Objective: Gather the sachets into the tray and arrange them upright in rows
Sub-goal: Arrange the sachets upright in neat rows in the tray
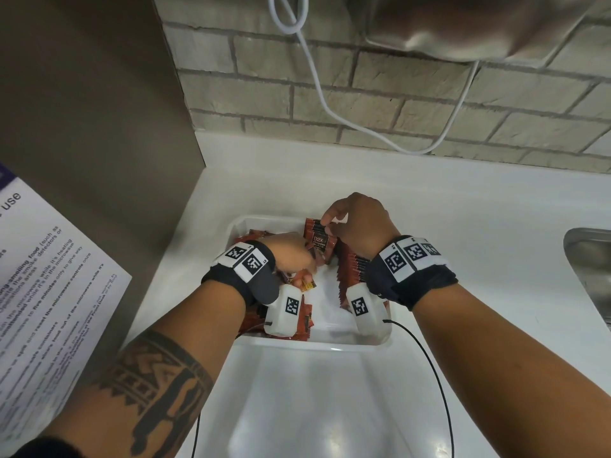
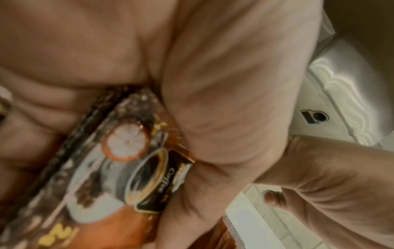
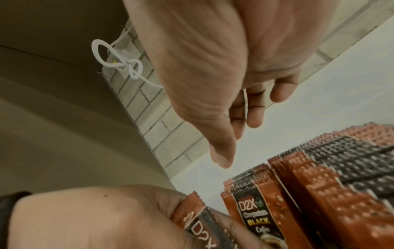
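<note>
Orange sachet [image 1: 319,241] pinched upright by curled right hand [image 1: 358,226] over tray [image 1: 238,226].

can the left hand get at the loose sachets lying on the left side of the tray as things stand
Probably yes: the left hand is already inside the tray, right over the loose sachets, with nothing between. But it already grips a sachet, so it has little room for more.

Even indoor light, soft glare on white counter [image 1: 429,206], wrist views dim, blurred, wide-angle edges bent
</note>
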Available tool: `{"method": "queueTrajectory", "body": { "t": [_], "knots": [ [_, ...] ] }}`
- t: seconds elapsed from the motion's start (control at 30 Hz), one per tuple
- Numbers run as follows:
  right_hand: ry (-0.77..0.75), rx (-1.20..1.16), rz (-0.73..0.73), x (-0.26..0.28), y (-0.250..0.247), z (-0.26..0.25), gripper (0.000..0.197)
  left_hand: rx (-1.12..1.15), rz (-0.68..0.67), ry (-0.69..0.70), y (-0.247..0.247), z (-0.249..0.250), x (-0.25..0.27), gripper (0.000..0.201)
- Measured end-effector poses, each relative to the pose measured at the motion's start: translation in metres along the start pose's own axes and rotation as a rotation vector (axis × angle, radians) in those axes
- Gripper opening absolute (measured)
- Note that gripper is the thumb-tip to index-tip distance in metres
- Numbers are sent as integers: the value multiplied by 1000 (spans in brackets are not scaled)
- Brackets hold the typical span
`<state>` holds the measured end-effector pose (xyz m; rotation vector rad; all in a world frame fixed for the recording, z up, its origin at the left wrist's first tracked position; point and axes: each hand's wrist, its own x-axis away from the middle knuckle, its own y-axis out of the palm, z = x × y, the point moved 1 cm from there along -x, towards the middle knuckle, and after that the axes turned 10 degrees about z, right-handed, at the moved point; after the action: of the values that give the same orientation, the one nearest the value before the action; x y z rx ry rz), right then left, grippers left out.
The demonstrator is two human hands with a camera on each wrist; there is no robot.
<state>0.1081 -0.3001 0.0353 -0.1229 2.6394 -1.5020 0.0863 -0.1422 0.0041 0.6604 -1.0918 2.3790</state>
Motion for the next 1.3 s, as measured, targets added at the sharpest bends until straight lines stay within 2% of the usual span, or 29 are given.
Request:
{"method": "queueTrajectory", "body": {
  "t": [0.07,0.13,0.23,0.33,0.5,0.6,0.67,0.73,0.8,0.87,1.0,1.2,1.3],
  "knots": [
    [-15,-46,-12,2,-4,-2,15,103,16,40,-2,-5,3,24],
    [-21,-133,-69,7,-11,-5,2,309,46,90,-5,-9,6,19],
    [-7,-253,-149,12,-13,-7,12,615,95,163,-9,-10,11,17],
    [36,-298,-116,10,-14,-7,13,732,136,203,-8,-6,17,16],
    [81,-302,-118,9,-23,-8,9,795,206,239,-5,-8,19,29],
    [66,-283,-55,6,-26,-7,7,664,267,184,-11,-11,20,33],
    [48,-194,-36,5,-27,-6,5,471,336,44,-20,-16,17,44],
    [48,-124,-53,5,-25,-5,3,307,305,-94,-26,-17,19,53],
    [66,-68,-63,4,-19,-5,8,209,216,-139,-26,-12,24,43],
    [95,7,-51,4,-12,-5,16,134,155,-135,-23,-5,24,35],
    [174,78,-50,1,1,-8,15,26,90,-69,-5,3,11,27],
    [186,168,-78,0,14,-5,8,-38,47,-61,7,9,-2,30],
    [151,175,-76,-2,13,-1,16,-56,57,-46,7,8,-5,35]
  ]
}}
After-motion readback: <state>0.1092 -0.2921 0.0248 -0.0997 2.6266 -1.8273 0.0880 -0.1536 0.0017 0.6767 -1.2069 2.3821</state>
